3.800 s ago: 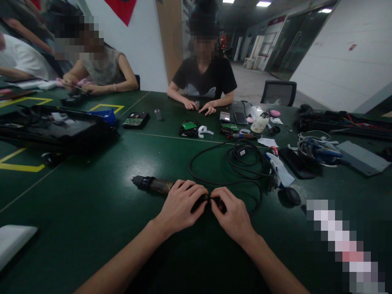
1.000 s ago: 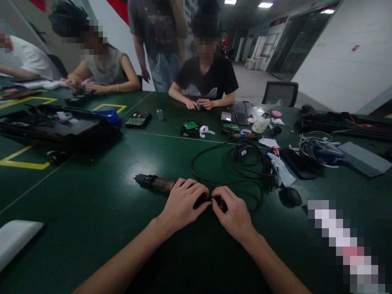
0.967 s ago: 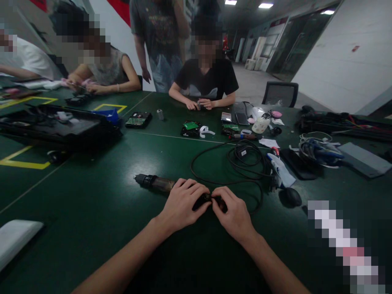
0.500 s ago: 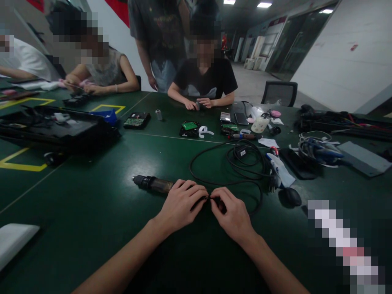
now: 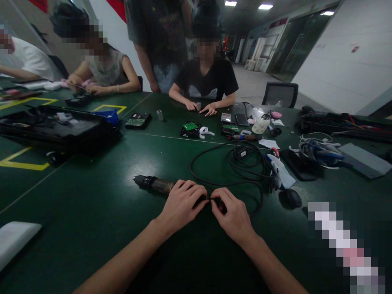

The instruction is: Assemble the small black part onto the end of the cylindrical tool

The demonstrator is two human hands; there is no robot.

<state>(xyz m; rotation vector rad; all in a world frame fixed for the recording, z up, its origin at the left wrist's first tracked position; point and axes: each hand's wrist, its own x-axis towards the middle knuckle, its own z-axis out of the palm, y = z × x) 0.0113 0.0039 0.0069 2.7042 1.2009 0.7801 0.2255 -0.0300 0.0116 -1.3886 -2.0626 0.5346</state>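
A: In the head view, where is the driver-like tool (image 5: 157,185)?
B: Flat on the green surface (image 5: 107,228), its metal tip towards nine o'clock, counting from where the hands meet. Its rear end lies under the left hand (image 5: 184,203).
A: And how does that hand hold it?
B: Closed around the rear of the body, palm down. I'd judge that the low grip steadies the tool and leaves its tail exposed at the fingertips.
A: What about the right hand (image 5: 234,212)?
B: It pinches a small dark part (image 5: 210,197) right at the tail. Whether the two pieces are joined, I can't tell; the fingers cover most of it.
A: Why such a tight pinch?
B: Probably because the part is tiny, so thumb and forefinger give finer control than a full fist.
A: Where does the black cable (image 5: 243,153) go?
B: Coiled at one o'clock, with one loop sweeping round by three and seemingly in behind the right hand. That slack likely spares the pinch from any tug.
A: Anything further off?
B: A black tray (image 5: 92,139) at ten o'clock and a black unit with a green board (image 5: 190,127) near twelve, both well apart from the hands, perhaps to leave elbow room.
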